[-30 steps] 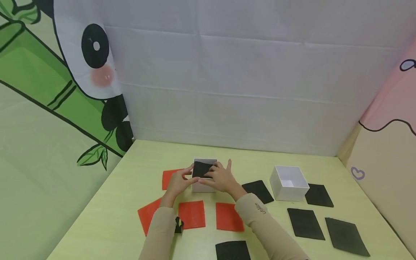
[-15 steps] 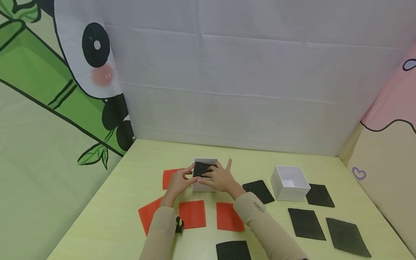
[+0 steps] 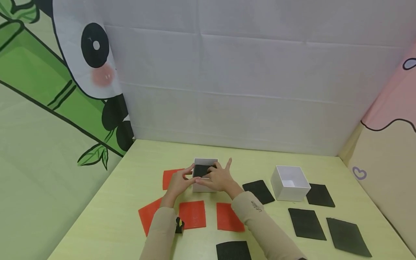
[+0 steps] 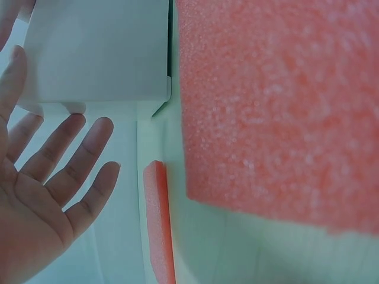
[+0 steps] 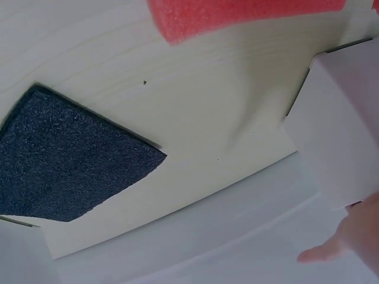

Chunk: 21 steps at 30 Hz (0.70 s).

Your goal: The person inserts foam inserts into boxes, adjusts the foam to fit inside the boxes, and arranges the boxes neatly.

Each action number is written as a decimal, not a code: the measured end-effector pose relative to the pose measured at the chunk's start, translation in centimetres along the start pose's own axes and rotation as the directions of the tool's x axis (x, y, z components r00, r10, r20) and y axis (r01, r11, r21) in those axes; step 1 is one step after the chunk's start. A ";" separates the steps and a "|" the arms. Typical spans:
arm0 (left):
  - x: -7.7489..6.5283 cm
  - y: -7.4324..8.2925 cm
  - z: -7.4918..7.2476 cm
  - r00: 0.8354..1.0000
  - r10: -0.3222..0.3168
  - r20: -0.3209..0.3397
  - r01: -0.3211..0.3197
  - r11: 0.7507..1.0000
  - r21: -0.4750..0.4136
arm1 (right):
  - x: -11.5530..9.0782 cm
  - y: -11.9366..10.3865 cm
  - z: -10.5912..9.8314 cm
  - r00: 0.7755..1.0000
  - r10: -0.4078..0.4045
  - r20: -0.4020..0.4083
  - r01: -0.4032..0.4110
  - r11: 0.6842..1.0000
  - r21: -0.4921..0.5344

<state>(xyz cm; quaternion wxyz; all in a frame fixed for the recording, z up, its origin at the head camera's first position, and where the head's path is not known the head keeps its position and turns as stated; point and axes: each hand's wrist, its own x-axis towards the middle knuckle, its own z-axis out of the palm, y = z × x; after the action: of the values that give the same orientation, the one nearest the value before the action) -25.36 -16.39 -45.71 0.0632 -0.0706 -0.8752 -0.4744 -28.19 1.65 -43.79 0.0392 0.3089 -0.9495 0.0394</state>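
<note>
A small white box (image 3: 203, 187) stands near the middle of the table with a dark foam sheet (image 3: 200, 170) inside it. My left hand (image 3: 177, 183) holds the box at its left side, its thumb lying across the front. In the left wrist view, several fingers (image 4: 90, 142) reach toward the box wall, slightly bent and spread. Over the right rim, my right hand (image 3: 220, 178) presses down on the foam with bent fingers, its thumb at the front edge and its little finger raised. The right fingertips inside the box are partly hidden.
A second white box (image 3: 288, 192) stands to the right, with a black foam square (image 3: 320, 195) beside it and several others around. Red foam squares (image 3: 192, 214) lie in front and to the left. A white cloth (image 3: 227, 72) hangs behind the table (image 3: 107, 216).
The dark foam sheet has sunk lower inside the white box. My right hand has shifted slightly left and down with it, while the left hand stays at the box.
</note>
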 end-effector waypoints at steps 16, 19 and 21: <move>0.0 0.1 0.2 1.000 0.015 -0.002 -0.015 1.000 0.007 | -1.7 0.6 -0.7 0.985 -0.076 -0.157 0.099 0.985 0.142; 0.0 0.1 0.3 1.000 0.019 -0.007 -0.019 1.000 0.015 | -2.3 0.9 -0.9 0.973 -0.102 -0.209 0.135 0.980 0.149; 0.0 0.1 0.4 1.000 0.027 -0.011 -0.027 1.000 0.016 | -2.8 1.0 -1.0 0.963 -0.113 -0.244 0.156 0.973 0.167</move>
<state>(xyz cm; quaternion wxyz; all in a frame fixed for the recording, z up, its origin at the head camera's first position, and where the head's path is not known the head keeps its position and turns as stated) -25.39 -16.03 -45.81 0.0751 -0.0791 -0.8777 -0.4667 -26.48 4.24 -43.12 0.1242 0.3684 -0.9072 0.1605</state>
